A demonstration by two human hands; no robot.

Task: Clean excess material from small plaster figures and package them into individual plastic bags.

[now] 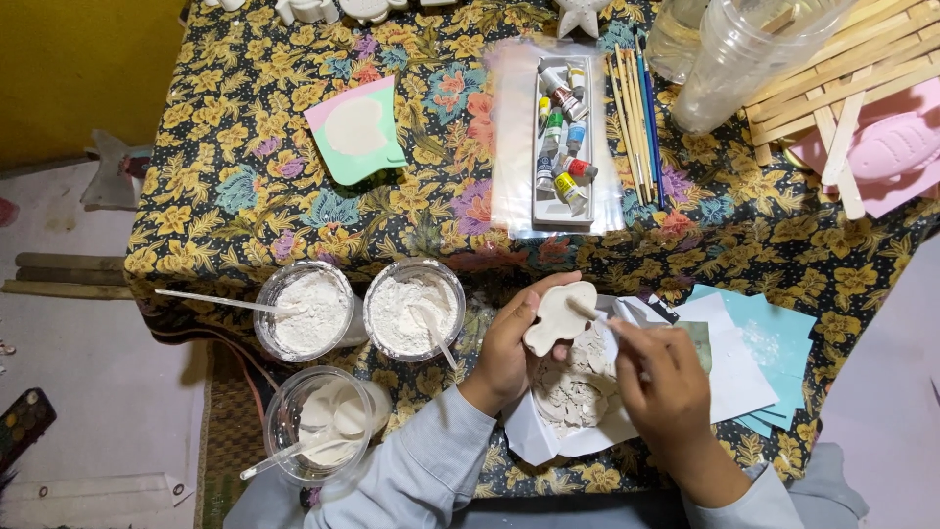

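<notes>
Hands meet just below the middle of the flowered bench: the left hand grips a pale cast piece, its fingers curled round the piece's lower edge, thumb on the near side. The piece's long axis runs from about seven o'clock up to one o'clock, and it sits directly above a heap of whitish crumbs on a white sheet of paper. The right hand comes in from four o'clock, fingers pressed together around a thin stick whose tip touches the piece's upper right edge; so the piece lies at ten o'clock from those fingers. At nine o'clock stand two bowls of white powder, and a third cup at eight o'clock. A tray of paint tubes lies at twelve o'clock. How the stick's tip ends is too small to make out, and the right hand's fingertips are hidden behind its own back.
</notes>
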